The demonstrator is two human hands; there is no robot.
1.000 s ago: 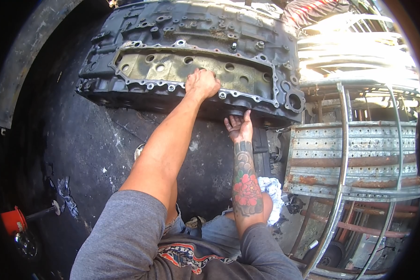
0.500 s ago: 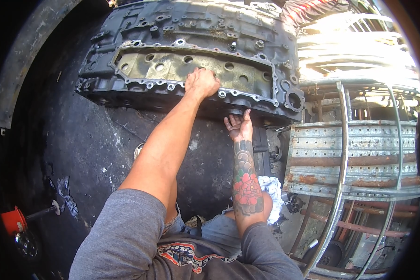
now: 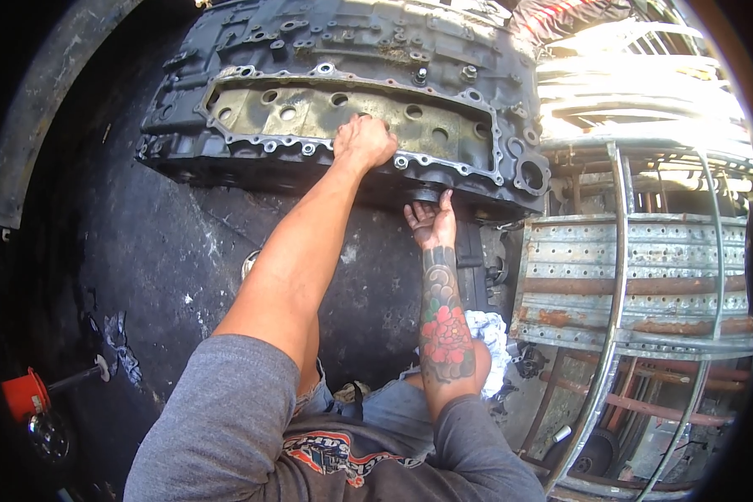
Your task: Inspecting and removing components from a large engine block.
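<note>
A large dark engine block (image 3: 251, 171) lies on its side before me, with a long, bolt-holed opening framed by a pale metal rim (image 3: 443, 170). My left hand (image 3: 365, 142) is closed in a fist at the near edge of this opening. Its fingers point into the cavity and are hidden, as is anything they hold. Under the block's near side my right hand (image 3: 432, 222) is turned palm up, thumb and fingers apart. Just above its fingertips is a round dark part (image 3: 427, 194) at the block's underside; whether they touch it I cannot tell.
Metal racks with perforated galvanized planks (image 3: 577, 259) stand close on the right. A white crumpled cloth (image 3: 495, 335) is beside my right knee. At lower left are a red container (image 3: 25, 395) and a dark rag (image 3: 121, 347) on the stained black floor (image 3: 176, 268).
The block appears very slightly shifted in the picture. My left hand stays closed at the opening, and my right hand keeps its palm-up place below the round part.
</note>
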